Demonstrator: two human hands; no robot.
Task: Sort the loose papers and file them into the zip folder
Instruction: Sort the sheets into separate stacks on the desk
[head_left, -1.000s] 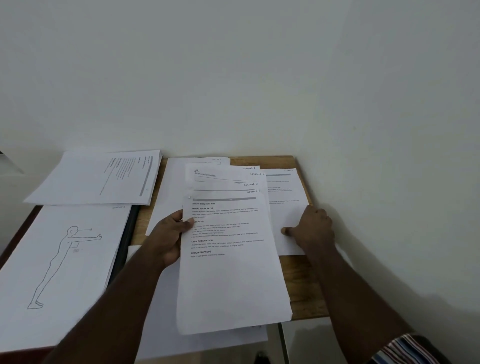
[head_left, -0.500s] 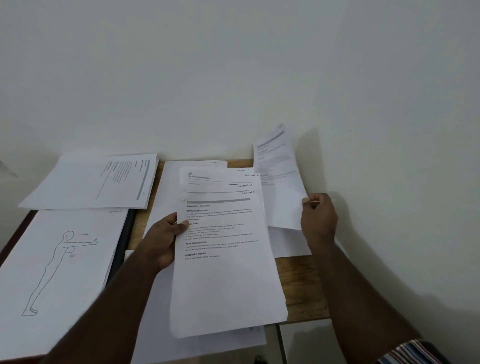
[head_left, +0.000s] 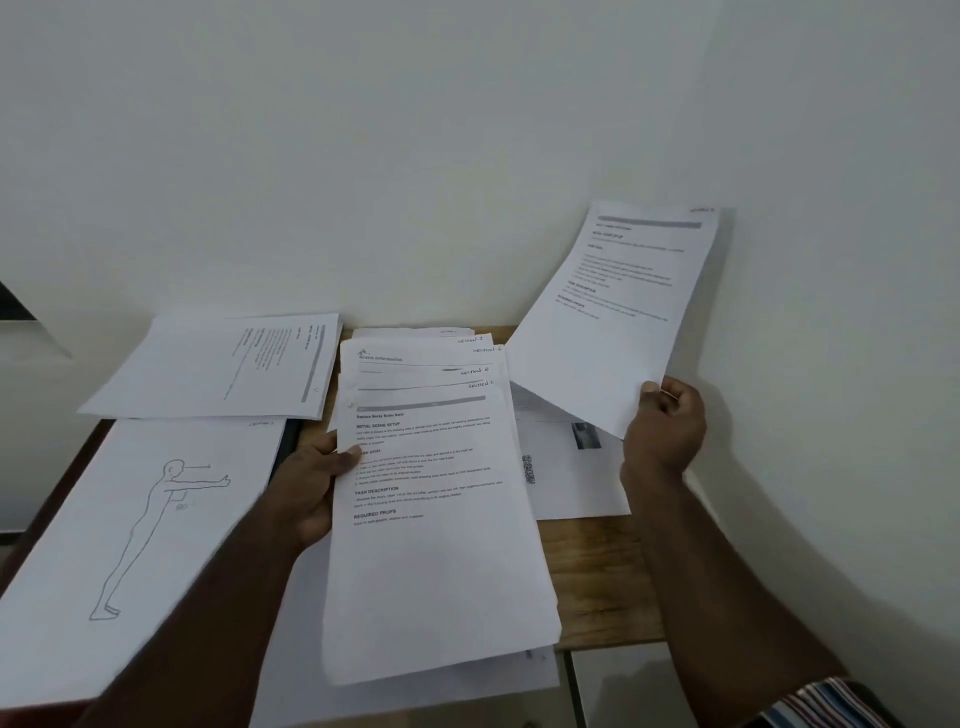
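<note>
The left hand (head_left: 306, 488) grips a fanned stack of papers (head_left: 436, 519) by its left edge, thumb lying on the printed top page and the other fingers curled underneath, out of sight. The top page reads "Replace Sticky Roller Refill"; behind its upper edge several more sheets show staggered, with handwritten section labels at their top right corners. This stack serves as the landmark for the rest.

To the right of the stack and above it, the right hand (head_left: 665, 426) pinches a single printed sheet (head_left: 613, 306) at its lower right corner, thumb on the front face and fingers closed behind it. The sheet stands lifted and tilted, its top edge up against the white wall (head_left: 467, 130), clear of the desk (head_left: 597, 587).

Just right of the stack, below the lifted sheet, another page with a small photo and a code block (head_left: 576, 478) lies flat on the wooden desk. Left of the stack lies a large sheet with a line drawing of a standing figure (head_left: 140, 519), arm stretched forward. Beyond that drawing, up and left of the stack, rests a pile of printed pages turned sideways (head_left: 223, 366). A dark edge (head_left: 291, 441) shows between the drawing and the stack; what it belongs to cannot be told. More blank paper (head_left: 291, 675) lies under the stack's lower end.
</note>
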